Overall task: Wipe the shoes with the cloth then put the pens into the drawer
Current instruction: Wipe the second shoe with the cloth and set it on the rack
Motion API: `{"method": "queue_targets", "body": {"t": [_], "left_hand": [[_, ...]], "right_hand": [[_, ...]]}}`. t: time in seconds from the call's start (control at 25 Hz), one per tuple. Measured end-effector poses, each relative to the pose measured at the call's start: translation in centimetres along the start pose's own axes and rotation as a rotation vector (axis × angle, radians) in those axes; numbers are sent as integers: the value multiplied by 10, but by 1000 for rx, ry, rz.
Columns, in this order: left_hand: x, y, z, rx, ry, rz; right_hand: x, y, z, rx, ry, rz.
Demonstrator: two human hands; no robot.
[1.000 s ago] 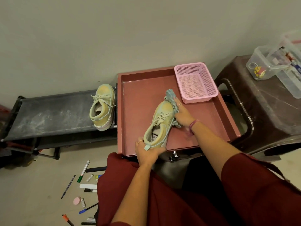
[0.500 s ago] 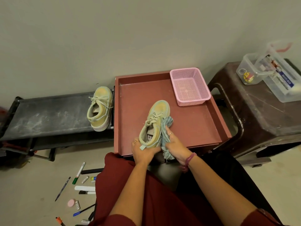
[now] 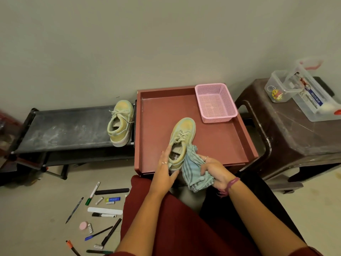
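Seated in dark red clothing, a person works over an open red drawer (image 3: 230, 145). At seven o'clock, pens (image 3: 103, 215) and small oddments lie scattered on the floor. The left hand (image 3: 166, 169) cups the heel of a pale green shoe (image 3: 181, 139) resting in the drawer's near part, fingers laid along its side. Just beside it, at five o'clock of the shoe, the right hand (image 3: 214, 172) clutches a bunched striped cloth (image 3: 195, 170), which appears to touch the shoe's flank. A pink basket (image 3: 215, 102) sits in the drawer's far right corner. At ten o'clock, the second shoe (image 3: 120, 122) stands on a dusty black rack (image 3: 64, 128). At two o'clock, clear containers (image 3: 299, 93) rest on a brown stool (image 3: 287, 137).
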State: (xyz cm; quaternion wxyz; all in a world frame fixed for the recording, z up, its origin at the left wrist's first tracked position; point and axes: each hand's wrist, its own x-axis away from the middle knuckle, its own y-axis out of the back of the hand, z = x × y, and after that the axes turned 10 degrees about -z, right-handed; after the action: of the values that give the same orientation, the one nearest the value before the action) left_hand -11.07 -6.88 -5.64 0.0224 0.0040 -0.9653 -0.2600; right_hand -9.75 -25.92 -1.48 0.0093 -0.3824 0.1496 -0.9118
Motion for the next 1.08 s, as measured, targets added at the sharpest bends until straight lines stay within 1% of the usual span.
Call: {"method": "queue_targets", "body": {"t": [0.12,0.24,0.36,0.48,0.64,0.76,0.88,1.0,1.08], "left_hand": [[0,-4,-3,-169,-4,-25],[-4,-6,-10,-179,-5,-106],[-2,1,-19,-170,23,-228],[8,19,-21,-174,17,-317],[16,61,-16,-136,-20,-466],[16,106,-9,-170,-52,-612],[10,154,-4,-192,11,-733],[-5,195,8,-203,100,-806],[-22,215,21,-218,179,-826]], "right_hand": [[14,9,3,-68,27,3],[18,15,6,-157,77,-113],[11,12,12,-90,132,-237],[5,0,19,-60,179,-281],[-2,-27,28,-117,224,-260],[-7,-47,30,-111,228,-242],[-13,-60,31,-115,219,-261],[-23,-66,31,-122,219,-273],[-32,-68,30,-140,222,-282]]}}
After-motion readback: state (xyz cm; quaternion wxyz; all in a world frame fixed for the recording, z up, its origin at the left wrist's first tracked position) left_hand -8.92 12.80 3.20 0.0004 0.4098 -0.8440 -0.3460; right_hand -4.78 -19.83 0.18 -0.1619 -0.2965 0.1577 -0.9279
